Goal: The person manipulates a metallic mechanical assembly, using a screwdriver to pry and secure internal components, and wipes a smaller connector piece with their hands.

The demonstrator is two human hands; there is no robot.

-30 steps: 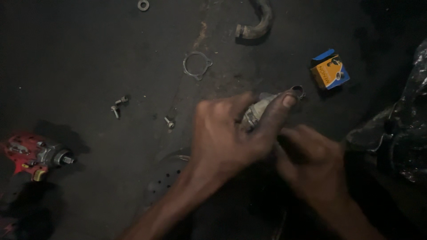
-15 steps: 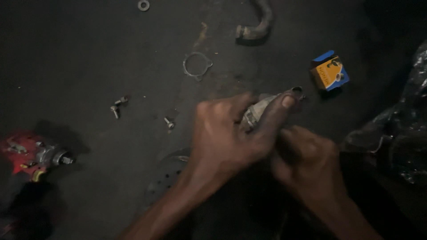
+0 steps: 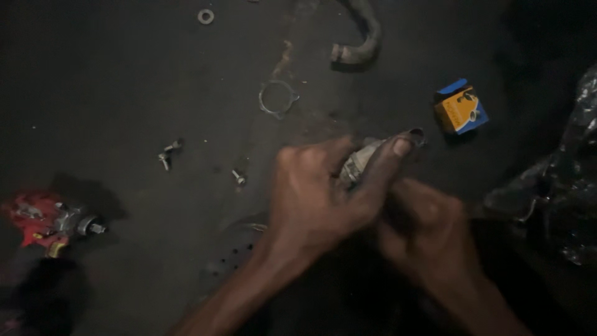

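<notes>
The left hand (image 3: 317,190) wraps a tight grip around a small grey ribbed metal part (image 3: 357,165), the fingers curled over it and the thumb pressed along its upper end, which seems to steady it above the dark floor (image 3: 124,81). The right hand (image 3: 426,227) sits just below and behind, touching the same part; how its grip stands I cannot tell, since the left hand covers it. Loose hardware lies spread within reach: a short bolt (image 3: 239,178), a bent metal clip (image 3: 168,152), a round wire clamp (image 3: 277,98), a flat washer (image 3: 206,16), a curved grey hose (image 3: 360,38) and a small blue-and-orange cardboard box (image 3: 461,107). A red power tool (image 3: 46,221) lies well apart at the left.
</notes>
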